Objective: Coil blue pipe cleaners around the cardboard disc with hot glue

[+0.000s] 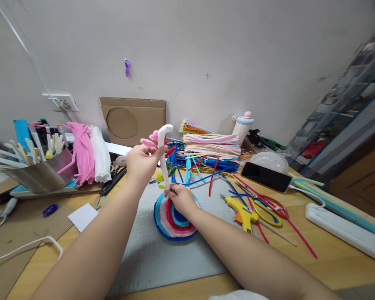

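Observation:
My left hand (143, 160) pinches the upper part of a white fuzzy stem (163, 166) with a bent top. Pink petals (148, 143) and red pieces (170, 151) show beside my left fingers. Green and yellow leaf pieces (160, 178) sit lower on the stem. Closed round the stem's bottom end is my right hand (181, 199). Beneath it lies a round disc (167, 227) of blue, pink, red and light blue rings on the grey mat (162, 266). My right hand covers part of the disc.
A yellow glue gun (243, 212), scissors (268, 210) and a phone (266, 176) lie to the right. Bundled pipe cleaners (211, 143) are behind the mat. At the left are a metal container (46, 177), pink strands (83, 154) and a white card (83, 216).

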`<state>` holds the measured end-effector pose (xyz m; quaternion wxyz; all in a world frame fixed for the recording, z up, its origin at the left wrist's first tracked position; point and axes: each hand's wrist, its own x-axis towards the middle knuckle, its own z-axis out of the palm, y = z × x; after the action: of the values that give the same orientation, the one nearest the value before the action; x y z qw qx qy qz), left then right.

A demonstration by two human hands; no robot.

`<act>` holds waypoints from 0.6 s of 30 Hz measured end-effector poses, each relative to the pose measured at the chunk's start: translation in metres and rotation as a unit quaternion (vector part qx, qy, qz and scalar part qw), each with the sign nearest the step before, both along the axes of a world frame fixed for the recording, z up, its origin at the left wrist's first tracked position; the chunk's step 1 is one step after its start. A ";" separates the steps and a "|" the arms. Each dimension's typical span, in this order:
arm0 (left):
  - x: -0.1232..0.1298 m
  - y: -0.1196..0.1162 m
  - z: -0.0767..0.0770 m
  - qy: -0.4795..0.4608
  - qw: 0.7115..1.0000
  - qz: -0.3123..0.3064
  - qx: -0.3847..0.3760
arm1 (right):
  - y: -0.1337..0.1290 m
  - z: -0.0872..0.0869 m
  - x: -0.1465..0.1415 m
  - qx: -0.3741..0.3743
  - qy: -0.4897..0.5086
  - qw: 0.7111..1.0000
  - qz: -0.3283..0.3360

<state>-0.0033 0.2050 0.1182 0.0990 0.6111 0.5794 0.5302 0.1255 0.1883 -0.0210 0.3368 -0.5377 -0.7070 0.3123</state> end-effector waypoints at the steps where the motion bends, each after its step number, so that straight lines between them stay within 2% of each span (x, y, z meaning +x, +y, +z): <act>1: -0.001 0.003 0.001 -0.015 1.000 -0.005 -0.019 | -0.001 0.001 0.000 0.003 -0.005 1.000 0.001; 5: -0.004 0.015 0.005 -0.065 0.995 -0.031 -0.064 | -0.003 0.002 0.000 0.010 -0.026 1.000 -0.006; 11: -0.009 0.031 0.004 -0.109 0.990 -0.037 -0.083 | -0.004 0.003 0.001 0.016 -0.045 0.999 -0.012; 14: -0.010 0.032 0.004 -0.099 0.991 -0.039 -0.082 | -0.004 0.002 0.001 0.020 -0.048 0.999 -0.012; 18: -0.007 0.021 0.007 -0.039 0.996 -0.036 -0.066 | -0.003 0.001 0.000 0.025 -0.050 0.998 -0.015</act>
<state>-0.0107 0.2262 0.1250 0.1804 0.6024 0.5865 0.5104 0.1256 0.1856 -0.0202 0.3186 -0.5544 -0.7226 0.2625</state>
